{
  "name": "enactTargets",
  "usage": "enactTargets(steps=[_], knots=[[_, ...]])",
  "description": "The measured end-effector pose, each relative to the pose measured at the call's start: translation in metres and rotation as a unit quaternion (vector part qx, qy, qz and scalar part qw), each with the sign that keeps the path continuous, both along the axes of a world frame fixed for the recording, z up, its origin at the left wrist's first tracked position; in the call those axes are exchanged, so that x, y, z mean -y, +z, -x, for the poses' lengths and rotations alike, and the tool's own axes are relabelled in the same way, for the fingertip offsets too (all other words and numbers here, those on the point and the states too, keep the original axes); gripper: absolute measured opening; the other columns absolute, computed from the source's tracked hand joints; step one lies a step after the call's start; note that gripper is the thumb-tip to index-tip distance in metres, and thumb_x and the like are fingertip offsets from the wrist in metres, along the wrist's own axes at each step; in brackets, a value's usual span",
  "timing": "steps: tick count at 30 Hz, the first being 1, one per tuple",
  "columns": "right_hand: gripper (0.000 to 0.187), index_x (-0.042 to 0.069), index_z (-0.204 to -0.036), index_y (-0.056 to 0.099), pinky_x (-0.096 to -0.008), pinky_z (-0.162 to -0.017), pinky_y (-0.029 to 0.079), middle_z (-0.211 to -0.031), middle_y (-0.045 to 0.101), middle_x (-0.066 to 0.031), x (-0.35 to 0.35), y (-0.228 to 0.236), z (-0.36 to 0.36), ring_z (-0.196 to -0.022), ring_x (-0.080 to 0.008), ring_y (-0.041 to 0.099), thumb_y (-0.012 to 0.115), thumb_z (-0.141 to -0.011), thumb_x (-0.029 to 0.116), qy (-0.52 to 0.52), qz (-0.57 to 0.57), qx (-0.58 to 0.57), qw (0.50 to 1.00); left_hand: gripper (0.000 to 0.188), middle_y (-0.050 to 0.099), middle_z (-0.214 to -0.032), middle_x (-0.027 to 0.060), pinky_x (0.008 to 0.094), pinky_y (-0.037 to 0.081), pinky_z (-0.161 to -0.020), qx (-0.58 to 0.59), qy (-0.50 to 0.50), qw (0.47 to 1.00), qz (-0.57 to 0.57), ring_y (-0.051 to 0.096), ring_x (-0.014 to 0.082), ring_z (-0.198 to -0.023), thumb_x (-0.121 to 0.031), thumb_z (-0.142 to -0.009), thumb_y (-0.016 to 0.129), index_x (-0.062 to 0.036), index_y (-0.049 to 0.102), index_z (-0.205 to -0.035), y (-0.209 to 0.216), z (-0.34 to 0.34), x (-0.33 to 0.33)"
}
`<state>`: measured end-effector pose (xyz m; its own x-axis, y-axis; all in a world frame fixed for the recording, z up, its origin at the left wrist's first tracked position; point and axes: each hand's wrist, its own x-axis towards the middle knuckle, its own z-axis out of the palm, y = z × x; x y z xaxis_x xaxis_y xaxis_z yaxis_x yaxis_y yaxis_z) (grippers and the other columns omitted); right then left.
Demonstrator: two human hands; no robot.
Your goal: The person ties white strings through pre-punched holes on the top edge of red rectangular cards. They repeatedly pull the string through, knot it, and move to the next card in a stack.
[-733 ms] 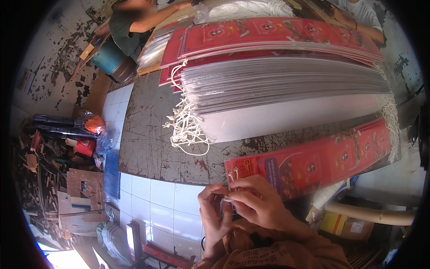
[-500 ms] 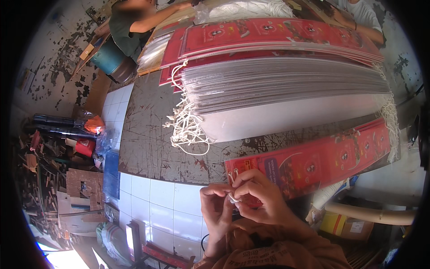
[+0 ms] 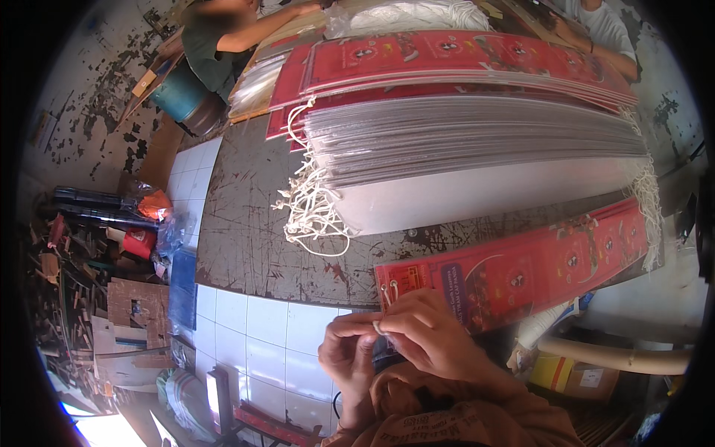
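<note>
Close to my body, my left hand (image 3: pixel 348 350) and my right hand (image 3: pixel 426 329) meet at the fingertips. Both pinch a white cord (image 3: pixel 377 326), which is looped or knotted between them; its exact shape is partly hidden by the fingers. The cord runs up to holes at the left end of a red printed board (image 3: pixel 514 277), which lies slanted along the table's near edge. Behind it leans a thick stack of boards (image 3: pixel 477 141), grey-white sides showing, with knotted white cords (image 3: pixel 313 205) hanging in a bunch from its left end.
More red printed boards (image 3: pixel 447 52) lie behind the stack on the scratched table (image 3: pixel 246 216). Two people work at the far side; one has an arm (image 3: pixel 264 26) reaching in. Left stand a blue drum (image 3: pixel 179 93) and scrap (image 3: pixel 74 276). A cardboard tube (image 3: pixel 611 354) is at right.
My hands have shifted slightly left, and the right fingers have closed over the cord, pulling its loop smaller. The boards and stack stay where they were.
</note>
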<state>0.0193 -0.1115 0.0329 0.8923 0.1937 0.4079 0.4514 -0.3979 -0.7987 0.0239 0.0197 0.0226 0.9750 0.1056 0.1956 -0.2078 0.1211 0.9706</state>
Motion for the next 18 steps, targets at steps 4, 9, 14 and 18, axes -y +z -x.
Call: enactTargets(steps=[4,9,14,18], knots=[[0.038,0.007,-0.109,0.056,-0.0356,-0.074,0.037,-0.087,0.056,-0.0009,0.004,0.002,-0.002,-0.085,-0.0211,0.049,0.064,-0.072,0.004,-0.024,0.043,0.043,0.998,0.016,0.056,-0.079,0.0121,0.0231,0.039,-0.062,-0.015,0.037,0.999,0.000,0.050,0.0117,-0.068,-0.012,-0.085,0.057,-0.0009,0.046,-0.083,-0.004,-0.006,-0.013],[0.042,0.007,-0.113,0.055,-0.0358,-0.073,0.037,-0.084,0.056,-0.0008,0.001,0.000,-0.003,-0.084,-0.0198,0.050,0.064,-0.072,0.005,-0.044,0.016,0.050,0.998,0.024,0.057,-0.087,0.0127,0.0247,0.042,-0.073,-0.008,-0.026,0.993,0.114,0.053,0.0131,-0.076,-0.013,-0.080,0.062,0.0005,0.046,-0.092,-0.002,-0.002,-0.005],[0.045,0.006,-0.114,0.053,-0.0363,-0.075,0.038,-0.085,0.056,-0.0020,0.003,0.002,0.000,-0.085,-0.0210,0.050,0.064,-0.071,0.005,-0.011,0.017,0.046,0.999,0.018,0.053,-0.078,0.0060,0.0227,0.040,-0.067,-0.038,-0.103,0.994,-0.028,0.050,0.0100,-0.072,-0.007,-0.076,0.062,0.0012,0.051,-0.089,0.002,-0.003,-0.017],[0.042,0.008,-0.106,0.059,-0.0323,-0.071,0.042,-0.086,0.059,-0.0031,0.000,0.003,0.001,-0.081,-0.0206,0.052,0.069,-0.066,0.000,-0.044,0.024,0.052,0.997,0.019,0.050,-0.071,0.0032,0.0209,0.033,-0.058,-0.074,-0.126,0.987,-0.071,0.042,0.0080,-0.062,-0.014,-0.072,0.064,0.0005,0.053,-0.076,0.011,-0.006,-0.025]])
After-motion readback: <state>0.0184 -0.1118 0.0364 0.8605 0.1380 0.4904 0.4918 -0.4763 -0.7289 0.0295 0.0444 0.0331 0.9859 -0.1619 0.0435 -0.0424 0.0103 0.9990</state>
